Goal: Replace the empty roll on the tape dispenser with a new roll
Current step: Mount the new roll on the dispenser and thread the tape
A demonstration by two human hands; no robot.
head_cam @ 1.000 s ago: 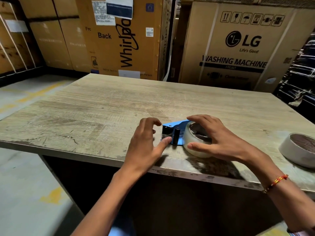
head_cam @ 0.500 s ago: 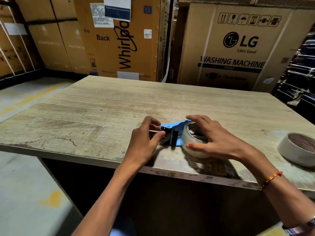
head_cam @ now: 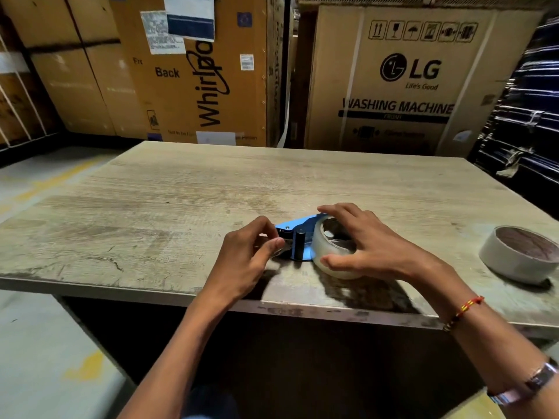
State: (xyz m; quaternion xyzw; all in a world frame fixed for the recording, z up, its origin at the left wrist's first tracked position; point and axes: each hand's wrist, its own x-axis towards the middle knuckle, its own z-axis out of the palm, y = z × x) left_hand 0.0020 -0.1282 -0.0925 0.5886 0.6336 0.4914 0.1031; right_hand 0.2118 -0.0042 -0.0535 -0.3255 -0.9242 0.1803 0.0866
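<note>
- Both forearms are bare, no sleeves.
- A red-and-yellow thread bracelet (head_cam: 462, 313) circles the right wrist.
- Behind the thread bracelet sits a metal wristwatch (head_cam: 526, 385).

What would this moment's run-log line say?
left hand: pinching tape end at dispenser | right hand: gripping clear roll | spare roll: table right

The tape dispenser (head_cam: 298, 226) was blue with a black roller, its roll (head_cam: 332, 261) clear. Right of it lay a white roll (head_cam: 511, 261) on the grey-brown streaked table (head_cam: 181, 201).
</note>
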